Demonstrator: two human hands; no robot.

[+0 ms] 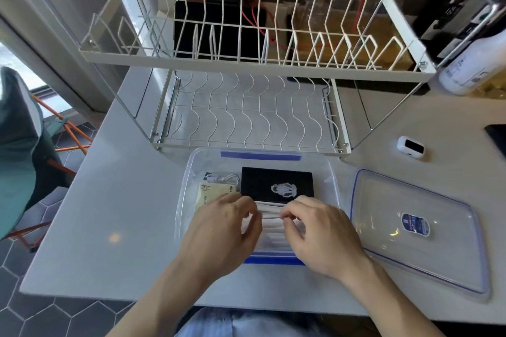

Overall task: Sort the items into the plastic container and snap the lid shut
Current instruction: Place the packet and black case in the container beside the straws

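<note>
I find both hands inside the plastic container (189, 172): left hand (219, 230) and right hand (323, 232) each pinch the white bundle (269, 216), its long axis running between them. The lid (416, 227) lies just beside the right grip, nearer that hand.

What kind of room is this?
Probably a kitchen or a home worktop: a white dish rack stands on the pale table, with a plastic container in front and a white bottle beside it.
</note>
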